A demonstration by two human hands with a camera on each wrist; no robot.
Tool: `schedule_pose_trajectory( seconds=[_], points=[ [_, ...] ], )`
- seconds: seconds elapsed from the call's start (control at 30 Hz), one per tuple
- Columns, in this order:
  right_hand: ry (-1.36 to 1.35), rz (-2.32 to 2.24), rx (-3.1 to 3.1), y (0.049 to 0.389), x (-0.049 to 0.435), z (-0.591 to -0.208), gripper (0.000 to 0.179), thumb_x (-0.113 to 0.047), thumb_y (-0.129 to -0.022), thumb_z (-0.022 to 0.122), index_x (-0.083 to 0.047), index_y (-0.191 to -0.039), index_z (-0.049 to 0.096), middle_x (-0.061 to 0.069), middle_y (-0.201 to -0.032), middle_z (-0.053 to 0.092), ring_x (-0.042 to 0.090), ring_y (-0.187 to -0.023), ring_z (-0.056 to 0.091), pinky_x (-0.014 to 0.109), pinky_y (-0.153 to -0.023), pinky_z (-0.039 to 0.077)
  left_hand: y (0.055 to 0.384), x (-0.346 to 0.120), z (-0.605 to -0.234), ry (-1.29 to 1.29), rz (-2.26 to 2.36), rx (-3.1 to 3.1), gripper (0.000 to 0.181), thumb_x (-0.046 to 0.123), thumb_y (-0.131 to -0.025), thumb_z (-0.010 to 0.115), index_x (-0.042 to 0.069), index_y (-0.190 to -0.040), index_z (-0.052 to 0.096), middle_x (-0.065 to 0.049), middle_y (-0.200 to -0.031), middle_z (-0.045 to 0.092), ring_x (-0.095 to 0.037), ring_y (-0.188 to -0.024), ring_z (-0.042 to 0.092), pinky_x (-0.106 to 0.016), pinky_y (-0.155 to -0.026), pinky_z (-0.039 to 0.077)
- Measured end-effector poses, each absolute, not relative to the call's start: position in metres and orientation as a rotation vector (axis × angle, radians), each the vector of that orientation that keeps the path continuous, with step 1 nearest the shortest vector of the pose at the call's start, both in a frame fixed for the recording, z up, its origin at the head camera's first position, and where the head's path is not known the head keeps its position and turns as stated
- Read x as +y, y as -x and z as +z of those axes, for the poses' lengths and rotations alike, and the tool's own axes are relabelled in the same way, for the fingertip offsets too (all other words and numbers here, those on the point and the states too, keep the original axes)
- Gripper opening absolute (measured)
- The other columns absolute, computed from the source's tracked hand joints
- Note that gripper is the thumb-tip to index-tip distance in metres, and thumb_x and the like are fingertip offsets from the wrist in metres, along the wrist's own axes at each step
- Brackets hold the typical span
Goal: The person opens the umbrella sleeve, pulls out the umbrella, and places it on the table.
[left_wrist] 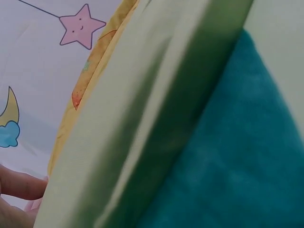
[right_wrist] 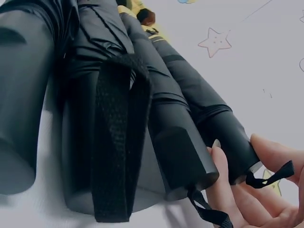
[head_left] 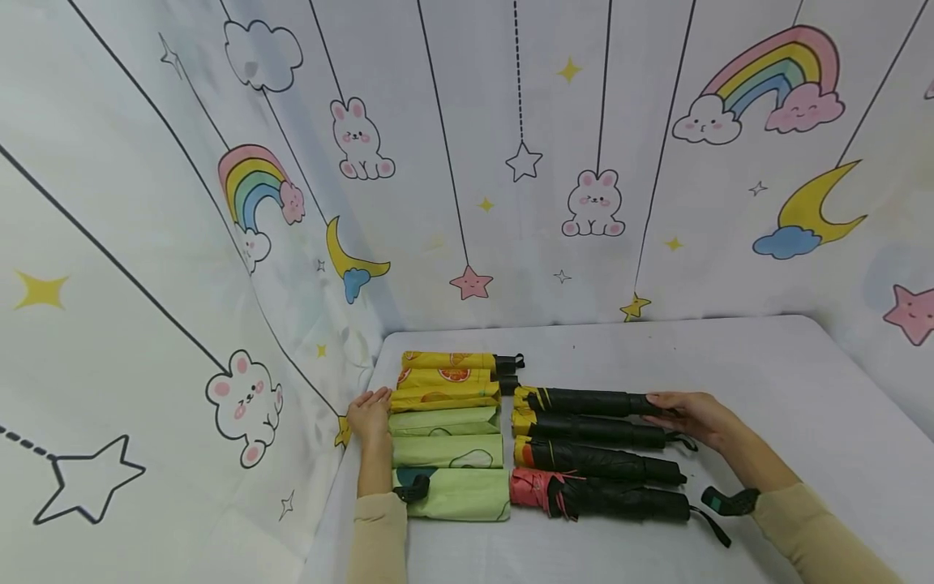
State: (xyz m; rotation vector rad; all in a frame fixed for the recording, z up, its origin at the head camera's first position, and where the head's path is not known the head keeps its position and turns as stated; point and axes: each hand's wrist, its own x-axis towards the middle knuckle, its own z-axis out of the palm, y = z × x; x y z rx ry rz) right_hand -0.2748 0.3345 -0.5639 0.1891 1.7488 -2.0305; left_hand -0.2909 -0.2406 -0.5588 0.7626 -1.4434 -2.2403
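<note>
My right hand (head_left: 689, 414) pinches the handle end of the farthest black folding umbrella (head_left: 584, 401), thumb on one side and fingers on the other in the right wrist view. Its short black strap (right_wrist: 273, 175) hangs by the thumb. Nearer to me lie several more black umbrellas, the closest with a red end (head_left: 533, 489). My left hand (head_left: 370, 412) lies with fingers extended at the left end of a yellow umbrella with fruit prints (head_left: 445, 397). Close to that wrist are three light-green umbrellas (head_left: 447, 451); a green one with a teal patch (left_wrist: 242, 137) fills the left wrist view.
Two more yellow umbrellas (head_left: 438, 361) with dark handles lie farther back in the left column. All rest on a white-covered table (head_left: 730, 349). White printed cloth (head_left: 438, 162) hangs behind the table and along its left side, close to my left hand.
</note>
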Motion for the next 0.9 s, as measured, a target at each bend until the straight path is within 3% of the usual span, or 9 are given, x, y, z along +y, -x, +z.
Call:
schedule_pose_trajectory(
  seconds=[0.13, 0.27, 0.4, 0.47, 0.53, 0.6, 0.67, 0.77, 0.9],
  points=[
    [-0.217, -1.957, 1.825, 0.277, 0.336, -0.564, 0.026, -0.016, -0.101, 0.072, -0.007, -0.124, 0.074, 0.002, -0.121, 0.066, 0.02, -0.105, 0.074, 0.036, -0.097, 0.059, 0.291, -0.242, -0.554, -0.761, -2.307, -1.332, 0.051, -0.02, -0.1, 0.042, -0.016, -0.149, 0.028, -0.042, -0.142, 0.049, -0.048, -0.134, 0.054, -0.043, -0.115, 0.045],
    [-0.243, -1.78, 2.016, 0.278, 0.335, -0.564, 0.04, -0.033, -0.098, 0.076, -0.007, -0.129, 0.074, 0.018, -0.138, 0.063, 0.016, -0.104, 0.072, 0.033, -0.093, 0.06, 0.292, -0.242, -0.552, -0.757, -2.33, -1.282, 0.048, -0.019, -0.101, 0.041, -0.017, -0.148, 0.027, -0.044, -0.142, 0.047, -0.05, -0.134, 0.053, -0.045, -0.115, 0.044],
    [-0.25, -1.594, 2.186, 0.278, 0.333, -0.563, 0.057, -0.047, -0.094, 0.078, -0.007, -0.133, 0.072, 0.032, -0.16, 0.037, 0.026, -0.119, 0.066, 0.032, -0.09, 0.061, 0.292, -0.241, -0.556, -0.764, -2.254, -1.394, 0.046, -0.016, -0.102, 0.044, -0.015, -0.146, 0.031, -0.041, -0.139, 0.053, -0.029, -0.106, 0.073, -0.042, -0.114, 0.046],
    [-0.229, -1.547, 2.24, 0.277, 0.332, -0.562, 0.06, -0.048, -0.093, 0.077, -0.006, -0.135, 0.071, 0.033, -0.16, 0.036, 0.026, -0.119, 0.066, 0.032, -0.089, 0.062, 0.291, -0.241, -0.558, -0.776, -2.217, -1.462, 0.046, -0.014, -0.103, 0.046, -0.013, -0.146, 0.033, -0.038, -0.138, 0.056, -0.019, -0.097, 0.074, -0.04, -0.113, 0.047],
    [-0.207, -1.528, 2.285, 0.274, 0.332, -0.56, 0.059, -0.047, -0.094, 0.077, -0.005, -0.135, 0.07, 0.031, -0.153, 0.047, 0.023, -0.112, 0.07, 0.032, -0.085, 0.062, 0.29, -0.241, -0.558, -0.783, -2.205, -1.502, 0.046, -0.011, -0.103, 0.046, -0.011, -0.148, 0.033, -0.036, -0.139, 0.057, -0.021, -0.103, 0.073, -0.04, -0.114, 0.046],
    [-0.186, -1.536, 2.313, 0.272, 0.332, -0.559, 0.058, -0.043, -0.095, 0.077, -0.003, -0.136, 0.069, 0.026, -0.142, 0.061, 0.014, -0.096, 0.073, 0.031, -0.08, 0.063, 0.29, -0.242, -0.558, -0.789, -2.207, -1.531, 0.048, -0.009, -0.104, 0.047, -0.01, -0.15, 0.033, -0.033, -0.141, 0.057, -0.028, -0.12, 0.068, -0.039, -0.114, 0.046],
    [-0.171, -1.544, 2.321, 0.27, 0.332, -0.558, 0.056, -0.041, -0.096, 0.076, -0.002, -0.136, 0.068, 0.015, -0.13, 0.07, 0.015, -0.092, 0.074, 0.031, -0.077, 0.062, 0.29, -0.243, -0.559, -0.788, -2.203, -1.555, 0.05, -0.009, -0.104, 0.048, -0.009, -0.151, 0.033, -0.032, -0.142, 0.057, -0.033, -0.131, 0.061, -0.039, -0.115, 0.045],
    [-0.183, -1.549, 2.319, 0.271, 0.334, -0.557, 0.054, -0.04, -0.096, 0.077, -0.003, -0.135, 0.069, 0.01, -0.128, 0.072, 0.016, -0.094, 0.073, 0.032, -0.078, 0.063, 0.29, -0.244, -0.558, -0.78, -2.191, -1.584, 0.051, -0.01, -0.103, 0.049, -0.009, -0.152, 0.033, -0.03, -0.143, 0.057, -0.031, -0.131, 0.062, -0.039, -0.113, 0.046],
    [-0.178, -1.458, 2.396, 0.273, 0.337, -0.552, 0.053, -0.043, -0.098, 0.074, -0.005, -0.133, 0.071, 0.019, -0.137, 0.066, 0.027, -0.111, 0.069, 0.036, -0.083, 0.062, 0.291, -0.246, -0.558, -0.771, -2.179, -1.597, 0.052, -0.009, -0.102, 0.049, -0.009, -0.151, 0.033, -0.029, -0.143, 0.058, -0.03, -0.129, 0.063, -0.038, -0.109, 0.05]
  ],
)
